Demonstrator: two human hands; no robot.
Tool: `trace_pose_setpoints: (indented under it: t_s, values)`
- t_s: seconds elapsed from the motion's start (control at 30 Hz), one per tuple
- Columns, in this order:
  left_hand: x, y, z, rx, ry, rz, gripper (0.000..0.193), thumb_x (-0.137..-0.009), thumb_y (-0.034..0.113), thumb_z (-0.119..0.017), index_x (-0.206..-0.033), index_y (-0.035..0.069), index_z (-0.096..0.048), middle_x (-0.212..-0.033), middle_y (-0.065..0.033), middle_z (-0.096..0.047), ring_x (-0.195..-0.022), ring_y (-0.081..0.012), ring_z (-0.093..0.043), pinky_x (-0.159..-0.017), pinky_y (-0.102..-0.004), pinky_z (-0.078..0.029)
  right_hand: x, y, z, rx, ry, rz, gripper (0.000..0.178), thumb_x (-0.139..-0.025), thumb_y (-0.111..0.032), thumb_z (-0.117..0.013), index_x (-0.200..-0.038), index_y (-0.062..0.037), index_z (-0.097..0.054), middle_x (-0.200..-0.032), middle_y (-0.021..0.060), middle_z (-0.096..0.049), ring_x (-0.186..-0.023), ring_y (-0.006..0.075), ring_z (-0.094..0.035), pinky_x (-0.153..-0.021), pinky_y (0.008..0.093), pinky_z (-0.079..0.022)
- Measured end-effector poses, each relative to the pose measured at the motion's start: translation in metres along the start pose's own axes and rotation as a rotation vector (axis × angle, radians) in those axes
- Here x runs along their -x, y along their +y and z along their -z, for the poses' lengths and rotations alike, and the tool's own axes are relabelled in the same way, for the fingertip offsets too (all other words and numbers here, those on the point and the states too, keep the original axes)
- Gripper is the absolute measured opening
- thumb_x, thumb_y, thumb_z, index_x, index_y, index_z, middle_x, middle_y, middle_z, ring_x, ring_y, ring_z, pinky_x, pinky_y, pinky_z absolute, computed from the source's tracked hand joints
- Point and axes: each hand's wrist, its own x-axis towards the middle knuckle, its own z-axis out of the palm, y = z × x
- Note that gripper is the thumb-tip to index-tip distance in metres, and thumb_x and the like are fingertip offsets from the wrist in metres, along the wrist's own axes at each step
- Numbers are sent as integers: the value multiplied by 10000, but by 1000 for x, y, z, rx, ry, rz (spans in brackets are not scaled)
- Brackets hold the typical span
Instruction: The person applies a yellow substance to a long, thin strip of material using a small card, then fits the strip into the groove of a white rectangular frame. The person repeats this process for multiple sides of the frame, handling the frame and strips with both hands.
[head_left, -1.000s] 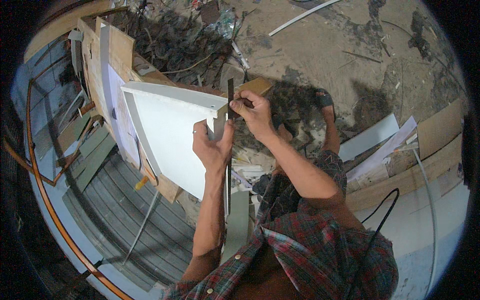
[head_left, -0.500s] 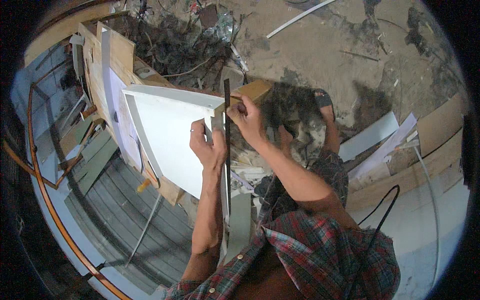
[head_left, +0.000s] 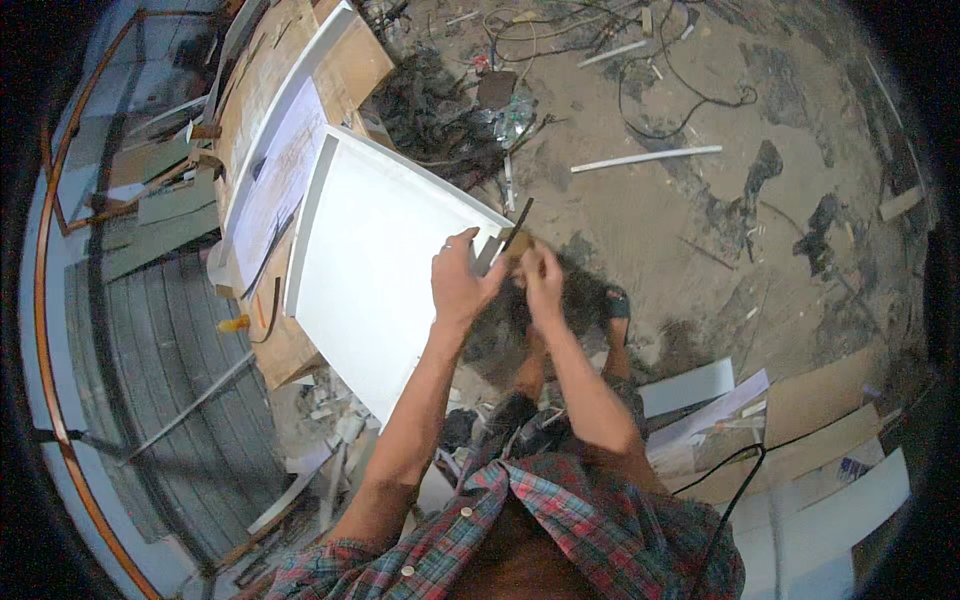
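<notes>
A white panel (head_left: 370, 250) with raised grey-white edges lies tilted in front of me, its far-right corner between my hands. My left hand (head_left: 462, 282) is closed at that corner, thumb and fingers pinching a short grey edge strip (head_left: 487, 256). A thin dark strip (head_left: 517, 224) sticks up past the corner, seen nearly end-on. Just right of it, my right hand (head_left: 543, 285) is closed with bent fingers, pinching the strip low down; its fingertips are partly hidden. A yellowish wooden block (head_left: 519, 242) sits under the corner, behind the strip.
A wooden board (head_left: 285, 60) and a marked pale sheet (head_left: 270, 225) lie beyond the panel on the left. A yellow-handled tool (head_left: 234, 324) rests at the board's edge. Cables (head_left: 690, 105), a white strip (head_left: 645, 158) and scraps litter the floor. Panel offcuts (head_left: 690, 388) lie at right.
My view has swung, so the panel shows more fully and further right. My right hand has dropped lower beside the corner. The dark strip, long and upright before, now appears short and slanted.
</notes>
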Motion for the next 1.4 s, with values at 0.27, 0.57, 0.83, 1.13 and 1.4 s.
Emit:
trace_pose_setpoints:
  t_s: [0.27, 0.57, 0.83, 1.13, 1.4]
  values:
    - [4, 1, -1, -124, -92, 76, 450, -785, 305, -707, -1101, 26, -548, -1003, -164, -590, -934, -340, -572, -794, -450, -420, -34, -36, 49, -26, -224, -269, 406, -981, -334, -536, -1247, -27, -533, -1111, 82, -618, -942, 181, -626, -789, 314, -522]
    - [97, -38, 49, -101, -88, 250, 652, -788, 251, -732, -1332, 53, -431, -1115, -160, -575, -1045, -297, -557, -872, -417, -429, 43, -5, 304, 840, -377, -382, 436, -924, -421, -605, -1011, 6, -618, -822, 79, -628, -696, 183, -590, -574, 334, -478]
    - [178, -86, 100, -139, -72, 315, 695, -763, 288, -758, -1337, 61, -440, -1081, -136, -587, -1011, -291, -565, -859, -404, -429, 17, -20, 392, 1134, -184, -525, 486, -926, -425, -590, -1122, 19, -584, -909, 107, -650, -785, 224, -626, -681, 382, -516]
    - [303, -140, 146, -274, 26, 492, 773, -729, 328, -787, -1368, 70, -437, -1229, -135, -553, -1155, -300, -509, -986, -434, -389, -34, -41, 229, 1181, -456, -346, 511, -947, -420, -552, -1216, 15, -529, -1007, 134, -643, -854, 245, -636, -734, 392, -525]
    - [453, -189, 152, -191, 397, 1124, 782, -692, 284, -790, -1346, 41, -437, -1307, -215, -485, -1256, -409, -402, -1060, -479, -322, -4, -40, 134, 1148, -528, -247, 542, -966, -414, -518, -1300, 11, -479, -1095, 159, -638, -916, 264, -644, -780, 400, -532]
